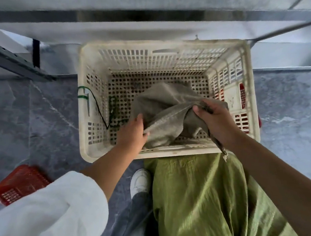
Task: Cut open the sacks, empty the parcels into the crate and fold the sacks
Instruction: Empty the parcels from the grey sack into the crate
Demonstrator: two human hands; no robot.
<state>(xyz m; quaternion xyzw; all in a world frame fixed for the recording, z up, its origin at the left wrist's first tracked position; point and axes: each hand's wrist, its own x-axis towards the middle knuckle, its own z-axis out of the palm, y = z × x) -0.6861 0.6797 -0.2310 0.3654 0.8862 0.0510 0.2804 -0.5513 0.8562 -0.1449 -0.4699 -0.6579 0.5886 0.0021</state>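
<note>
The grey sack (161, 102) sags crumpled inside the white crate (82, 97), toward its near right corner. The left hand (133, 130) grips a seamed fold at the sack's near edge. The right hand (216, 120) clamps a bunch of cloth, with a frayed tail trailing over the near rim. The woven cloth looks limp, light and slightly slick, so the stitched hem is probably the surest hold. A green sack (198, 198) lies just outside the near edge.

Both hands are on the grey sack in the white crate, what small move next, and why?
Probably lift the grey sack clear of the crate: left hand and right hand both grip it, it sags limp, and no parcels show on the crate's bare floor.
</note>
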